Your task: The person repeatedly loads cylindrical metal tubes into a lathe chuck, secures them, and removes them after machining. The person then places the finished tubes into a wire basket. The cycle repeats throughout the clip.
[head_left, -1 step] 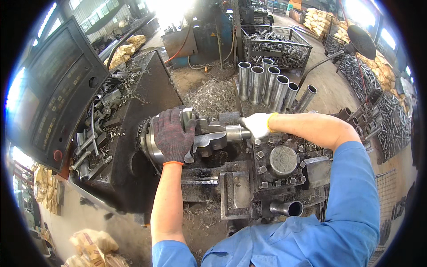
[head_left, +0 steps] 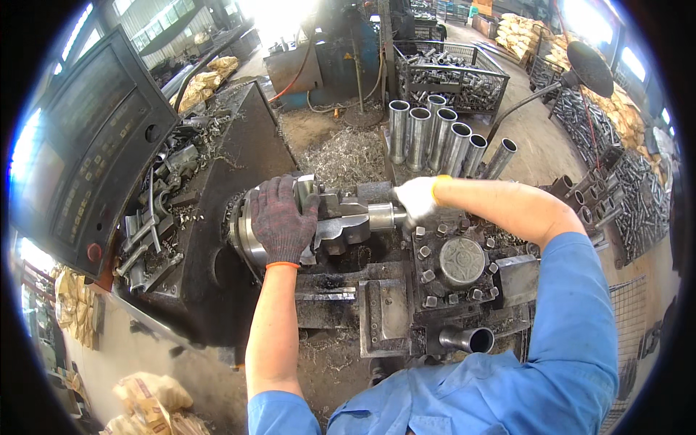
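Note:
My left hand (head_left: 281,221), in a dark knitted glove with an orange cuff, lies over the lathe chuck (head_left: 251,233) with its fingers stretched across the top. Held between the chuck jaws (head_left: 330,226), a shiny metal tube (head_left: 381,217) points to the right. Beside the tube's right end is my right hand (head_left: 417,200), in a white glove with a yellow cuff. Motion blurs it, and its fingers cannot be made out. Whether it touches the tube is unclear.
Just right of the chuck stands a bolted tool post (head_left: 462,262). Several upright metal tubes (head_left: 440,138) stand behind it; another tube (head_left: 467,338) lies near my body. A control panel (head_left: 98,156) rises at left, beside metal scraps (head_left: 152,232). A lamp (head_left: 589,69) overhangs the right side.
My right hand has turned and shifted slightly upward at the tube's right end, its wrist rising with it. My left hand stays in place on the chuck.

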Motion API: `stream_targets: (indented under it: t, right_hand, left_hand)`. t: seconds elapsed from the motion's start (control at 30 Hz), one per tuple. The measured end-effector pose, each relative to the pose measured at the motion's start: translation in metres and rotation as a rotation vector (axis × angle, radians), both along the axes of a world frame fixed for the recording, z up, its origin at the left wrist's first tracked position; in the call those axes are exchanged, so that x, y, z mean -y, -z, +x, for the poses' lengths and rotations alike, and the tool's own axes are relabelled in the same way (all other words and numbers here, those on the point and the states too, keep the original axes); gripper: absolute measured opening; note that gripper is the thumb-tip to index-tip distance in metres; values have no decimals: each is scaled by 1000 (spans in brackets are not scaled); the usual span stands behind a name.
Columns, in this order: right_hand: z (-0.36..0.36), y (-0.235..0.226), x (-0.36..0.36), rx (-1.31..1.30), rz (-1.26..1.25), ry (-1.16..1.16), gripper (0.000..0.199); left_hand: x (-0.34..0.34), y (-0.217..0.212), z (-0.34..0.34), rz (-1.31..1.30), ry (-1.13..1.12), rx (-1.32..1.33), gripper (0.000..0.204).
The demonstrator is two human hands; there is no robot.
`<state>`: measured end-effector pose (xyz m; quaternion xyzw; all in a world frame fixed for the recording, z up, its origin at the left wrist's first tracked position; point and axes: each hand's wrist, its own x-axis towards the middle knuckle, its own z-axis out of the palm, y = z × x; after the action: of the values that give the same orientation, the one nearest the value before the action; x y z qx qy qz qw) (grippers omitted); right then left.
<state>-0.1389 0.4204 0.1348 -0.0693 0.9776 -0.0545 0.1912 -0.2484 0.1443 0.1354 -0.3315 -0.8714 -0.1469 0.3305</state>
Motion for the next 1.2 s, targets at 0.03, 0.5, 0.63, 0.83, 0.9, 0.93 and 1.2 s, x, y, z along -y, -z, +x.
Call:
stream_targets:
  t: [0.03,0.5,0.63,0.83,0.9,0.93,1.2]
  right_hand:
    - [-10,-5,3,271,-150,127,81]
    - [111,-25,-79,-581,-258,571,92]
    - [161,-57,-59,-1205,-338,540,80]
    - [220,-115,12,-1350,-533,29,78]
    - [246,-124,59,-1142,-844,142,80]
    - [257,-128,82,-1165,-593,131,82]
    - [256,-16,241,14,-1055,732,82]
  left_hand:
    - [0,0,-1,10,15,31,58]
    - [-1,6,-4,-34,-63,48,68]
    - [-1,12,-7,-29,-58,15,70]
    - [5,6,-2,26,49,-54,71]
    - [15,-4,25,-9,128,-42,70]
    - [21,-8,45,110,266,-102,70]
    - [111,41,243,1014,1077,1599,95]
